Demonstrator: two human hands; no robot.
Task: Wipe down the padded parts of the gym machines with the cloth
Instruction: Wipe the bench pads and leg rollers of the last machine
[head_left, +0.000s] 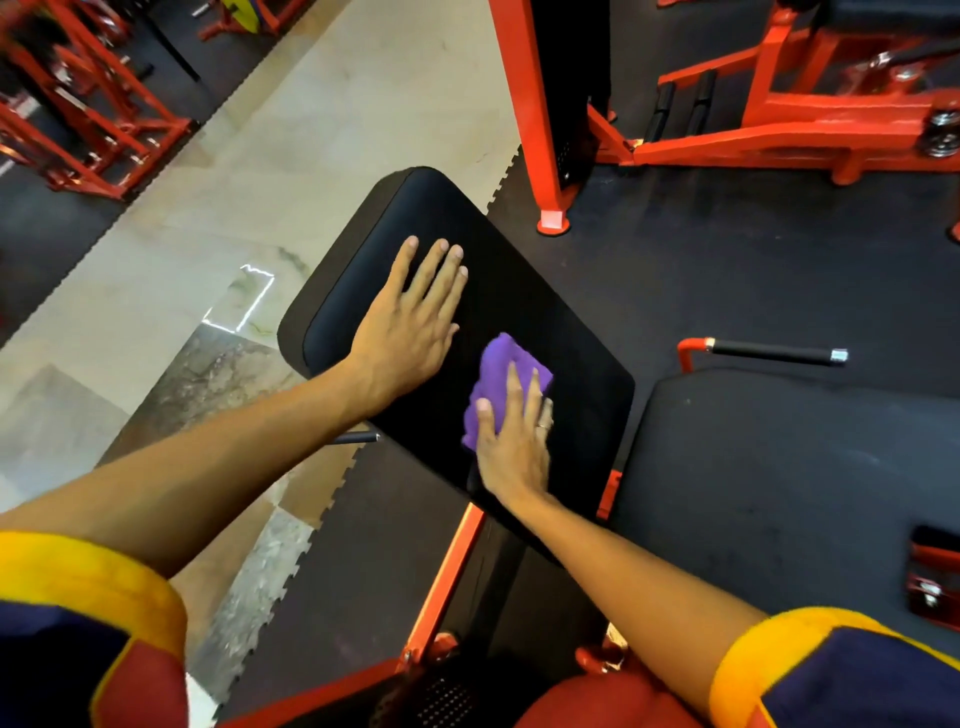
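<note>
A black padded seat (519, 270) on a red machine frame fills the middle of the view. My left hand (410, 322) lies flat on the pad's left half with its fingers straight and spread. My right hand (514, 436) presses a bunched purple cloth (501, 374) against the pad's near right part, fingers straight on top of it. Most of the cloth shows beyond the fingertips. A second black pad (769, 467) sits lower to the right.
A red upright post (530, 114) stands behind the pad. A black-gripped handle (774, 354) juts out at right. More red machines (810, 119) stand at the back right, and racks (83, 104) at the far left. A tiled walkway (208, 234) runs left of the rubber matting.
</note>
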